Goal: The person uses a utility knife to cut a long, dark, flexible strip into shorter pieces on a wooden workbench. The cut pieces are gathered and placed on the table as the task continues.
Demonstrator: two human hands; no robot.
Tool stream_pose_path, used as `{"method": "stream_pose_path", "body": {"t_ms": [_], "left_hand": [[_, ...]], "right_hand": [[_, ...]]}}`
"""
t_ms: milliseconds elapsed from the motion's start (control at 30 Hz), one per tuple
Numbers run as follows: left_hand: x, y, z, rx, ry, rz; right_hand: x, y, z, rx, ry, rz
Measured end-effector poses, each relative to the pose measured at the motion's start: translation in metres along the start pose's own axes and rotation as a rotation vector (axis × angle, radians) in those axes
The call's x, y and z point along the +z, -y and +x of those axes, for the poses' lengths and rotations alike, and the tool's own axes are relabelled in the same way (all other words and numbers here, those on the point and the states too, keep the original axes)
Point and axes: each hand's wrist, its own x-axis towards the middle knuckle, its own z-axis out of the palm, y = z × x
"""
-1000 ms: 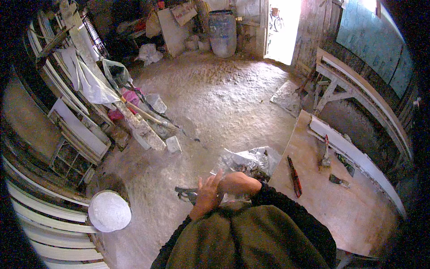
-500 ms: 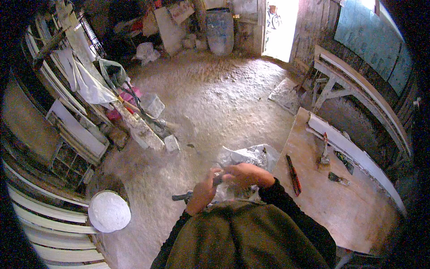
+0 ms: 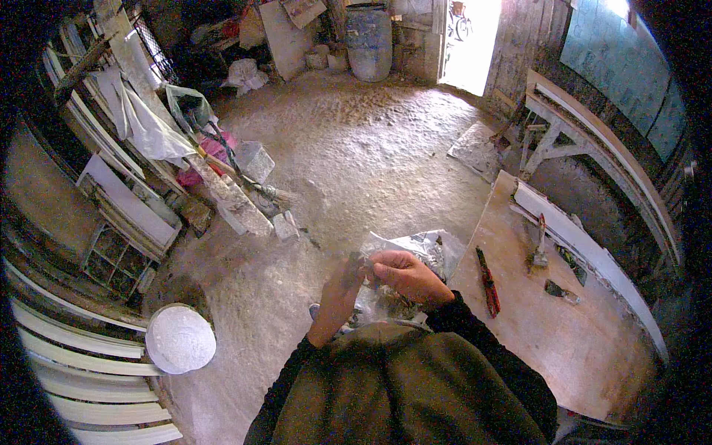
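Observation:
My left hand [image 3: 340,295] and my right hand [image 3: 409,276] meet in front of my body, fingertips almost touching. The fingers of both are bent and closed around something small and dark that I cannot make out. Beneath them lies a white plastic bag [image 3: 445,248], crumpled, with pale and dark bits in it. To the right of my right hand, a long red and black tool [image 3: 486,283] rests on a wooden board. A brush [image 3: 539,252] with a reddish handle and a short, wide-ended dark tool [image 3: 561,292] also lie there.
The wooden tabletop [image 3: 534,345] is close on my right, a long white moulding [image 3: 593,259] along its far side. At left stand a white bucket [image 3: 180,339] and stacked white strips [image 3: 89,378]. Planks, a broom [image 3: 278,196] and a blue barrel [image 3: 368,44] are farther off.
The dark handle-like piece that stuck out left of my left hand no longer shows there. My left hand has risen and turned more upright, fingertips closer to the right hand's.

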Motion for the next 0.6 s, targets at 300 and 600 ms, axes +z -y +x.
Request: {"method": "stream_pose_path", "body": {"t_ms": [300, 600], "left_hand": [[0.000, 0.013, 0.001, 0.153, 0.048, 0.139], [-0.004, -0.016, -0.003, -0.017, 0.104, 0.323]], "right_hand": [[0.002, -0.017, 0.007, -0.136, -0.031, -0.031], [0.008, -0.005, 0.003, -0.160, -0.077, -0.018]]}}
